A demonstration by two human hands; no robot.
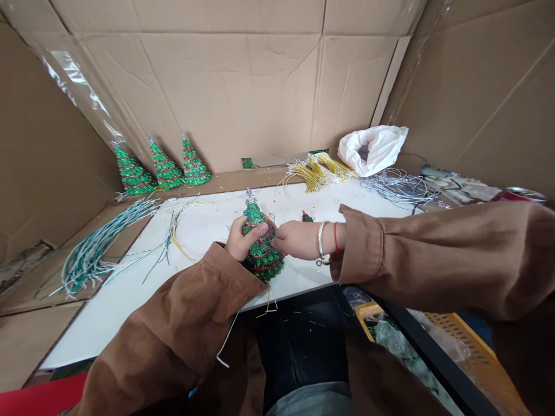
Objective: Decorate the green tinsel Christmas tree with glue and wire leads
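A small green glitter tree (262,249) with red trim and a silver top stands on the white board (143,294). My left hand (241,237) wraps round its left side, thumb laid across the green. From the other side my right hand (295,239) pinches the tree's right edge; a silver bangle and a red thread circle that wrist. Both arms wear brown sleeves.
Three finished green trees (163,164) stand at the back left against the cardboard wall. Bundles of white-green wires (93,254), yellow wires (314,170) and grey wires (396,186) lie around. A white plastic bag (373,147) sits at back right, a yellow basket (437,341) below the table's right edge.
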